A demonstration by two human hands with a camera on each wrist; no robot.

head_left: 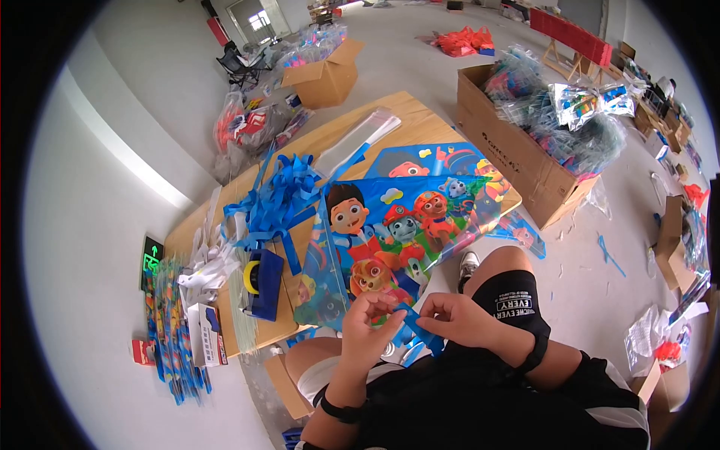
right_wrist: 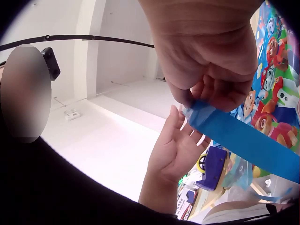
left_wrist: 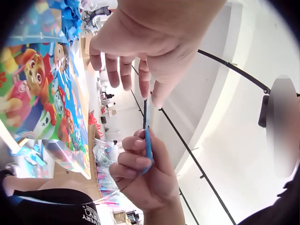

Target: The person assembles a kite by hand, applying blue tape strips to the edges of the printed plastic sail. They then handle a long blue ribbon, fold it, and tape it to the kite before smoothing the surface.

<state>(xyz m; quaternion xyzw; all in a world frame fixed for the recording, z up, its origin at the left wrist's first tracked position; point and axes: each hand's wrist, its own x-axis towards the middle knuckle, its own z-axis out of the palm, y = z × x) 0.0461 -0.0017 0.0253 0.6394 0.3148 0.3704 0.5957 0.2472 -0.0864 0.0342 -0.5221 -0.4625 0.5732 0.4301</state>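
The blue strip (right_wrist: 243,138) sits between my left grip (head_left: 365,328) and right grip (head_left: 461,319), both pinching it — I'd judge it unfinished, can't tell what's done, and the ribbon pile (head_left: 279,196) on the table (head_left: 411,114) seems left.

A pale wooden table (head_left: 424,124) stands on a grey floor (head_left: 397,52), with a white wall (head_left: 82,255) and a green exit sign (head_left: 152,259) along its left edge; beyond the far edge are a black folding chair (head_left: 240,69), a bright window (head_left: 259,20) and, farther right, a red-topped trestle stand (head_left: 570,35); overhead, black rails (left_wrist: 182,140) cross a white ceiling (left_wrist: 220,159)
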